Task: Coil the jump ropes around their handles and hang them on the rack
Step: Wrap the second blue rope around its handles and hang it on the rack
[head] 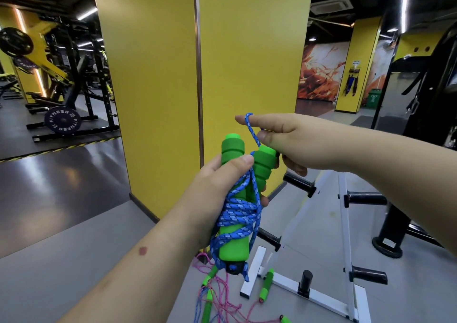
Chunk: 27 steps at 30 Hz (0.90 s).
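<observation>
The left hand (217, 189) grips a pair of green foam handles (247, 174) side by side, fingers curled round them and the thumb pressed across the front near their upper ends. The blue rope (237, 214) is coiled in several crossing turns around the handles' lower half, with loose strands hanging past the black end cap at the bottom. The handles stand roughly upright, long axis running from the lower cap up toward the yellow pillar (197, 63), tops tilted slightly apart.

The right hand (296, 142) reaches in from the right, index finger extended with a small loop of the blue rope hooked over its tip; the thumb seems to pinch the strand just below, though the contact is hard to make out. That strand runs taut down to the top of the right-hand handle.

Below and behind the hands stands the white rack (343, 223) with black pegs, partly hidden by the bundle and the right forearm. On the grey floor (74, 248) beside its base lie more jump ropes (222, 295), pink and blue cords tangled with green handles. A weight plate (63, 120) leans on a black frame far left.
</observation>
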Each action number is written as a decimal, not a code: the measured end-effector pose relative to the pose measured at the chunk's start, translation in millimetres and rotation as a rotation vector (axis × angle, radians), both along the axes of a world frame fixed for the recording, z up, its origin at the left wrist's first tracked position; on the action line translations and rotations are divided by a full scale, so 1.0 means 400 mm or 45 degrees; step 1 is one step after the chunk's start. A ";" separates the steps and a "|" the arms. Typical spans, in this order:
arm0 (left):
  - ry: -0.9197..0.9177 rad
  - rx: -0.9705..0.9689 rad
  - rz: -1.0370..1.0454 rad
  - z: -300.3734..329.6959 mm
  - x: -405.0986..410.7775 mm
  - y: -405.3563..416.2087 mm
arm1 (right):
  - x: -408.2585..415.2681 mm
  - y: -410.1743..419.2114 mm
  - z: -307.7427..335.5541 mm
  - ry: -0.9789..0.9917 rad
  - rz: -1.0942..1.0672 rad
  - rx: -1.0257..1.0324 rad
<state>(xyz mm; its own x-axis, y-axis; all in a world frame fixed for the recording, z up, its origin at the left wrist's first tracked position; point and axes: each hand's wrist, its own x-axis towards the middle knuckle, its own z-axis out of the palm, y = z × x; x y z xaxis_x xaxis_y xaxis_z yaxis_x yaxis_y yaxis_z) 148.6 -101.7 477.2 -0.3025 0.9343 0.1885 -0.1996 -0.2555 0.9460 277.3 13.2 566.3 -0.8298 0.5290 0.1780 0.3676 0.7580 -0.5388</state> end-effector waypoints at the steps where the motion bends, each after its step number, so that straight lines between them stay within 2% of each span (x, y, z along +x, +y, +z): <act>1: -0.040 -0.029 0.022 0.000 -0.001 0.004 | 0.003 -0.007 0.008 -0.043 -0.004 0.049; 6: -0.225 -0.153 -0.024 -0.002 -0.015 0.033 | 0.003 -0.055 0.034 -0.240 0.002 0.337; 10: -0.497 -0.108 -0.068 0.010 -0.018 0.035 | -0.010 -0.068 0.015 -0.333 0.065 0.500; 13: -0.664 -0.053 -0.145 0.019 -0.024 0.032 | -0.002 -0.070 0.004 -0.321 0.125 0.433; 17: -0.753 -0.003 -0.130 0.022 -0.021 0.025 | 0.007 -0.066 -0.006 -0.226 0.168 0.304; 20: -0.707 0.022 -0.070 0.022 -0.019 0.020 | 0.006 -0.057 -0.020 -0.099 0.178 0.204; 24: -0.645 0.044 0.030 0.031 -0.027 0.015 | 0.010 -0.045 -0.024 0.211 0.169 0.112; 27: -0.638 0.043 0.081 0.034 -0.036 0.015 | 0.009 -0.041 -0.028 0.286 0.161 -0.001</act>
<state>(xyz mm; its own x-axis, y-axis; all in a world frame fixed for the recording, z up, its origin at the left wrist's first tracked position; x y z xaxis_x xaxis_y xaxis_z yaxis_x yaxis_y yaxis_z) 134.1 -95.5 491.0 -0.4195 0.9071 0.0352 -0.6098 -0.3104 0.7293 281.0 -3.2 555.1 -0.8290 0.4234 0.3653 0.1406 0.7900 -0.5967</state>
